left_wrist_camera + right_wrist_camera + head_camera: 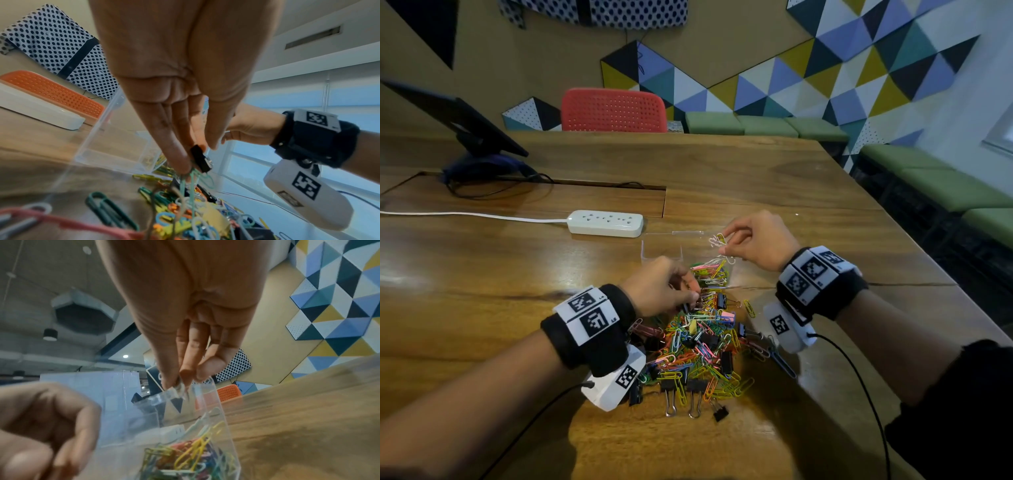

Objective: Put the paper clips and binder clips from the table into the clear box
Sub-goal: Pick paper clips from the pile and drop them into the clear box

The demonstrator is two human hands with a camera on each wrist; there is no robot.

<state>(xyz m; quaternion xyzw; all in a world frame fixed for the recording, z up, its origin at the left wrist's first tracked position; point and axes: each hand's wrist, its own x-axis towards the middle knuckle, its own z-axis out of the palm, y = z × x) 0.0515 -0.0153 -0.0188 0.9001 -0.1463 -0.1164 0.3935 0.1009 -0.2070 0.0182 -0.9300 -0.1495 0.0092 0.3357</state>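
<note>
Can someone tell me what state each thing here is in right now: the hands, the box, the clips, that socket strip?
Left hand: pinching a black binder clip above the pile.
Right hand: pinching a few paper clips over the box.
Clear box: open, partly filled with clips.
Pile of clips: loose and tangled on the table.
Power strip: cord attached, nothing plugged into the sockets that show.

We take this for an office lounge: long wooden counter [722,164], white plastic power strip [606,223] at eleven o'clock, green cushioned benches [928,185] at two.
</note>
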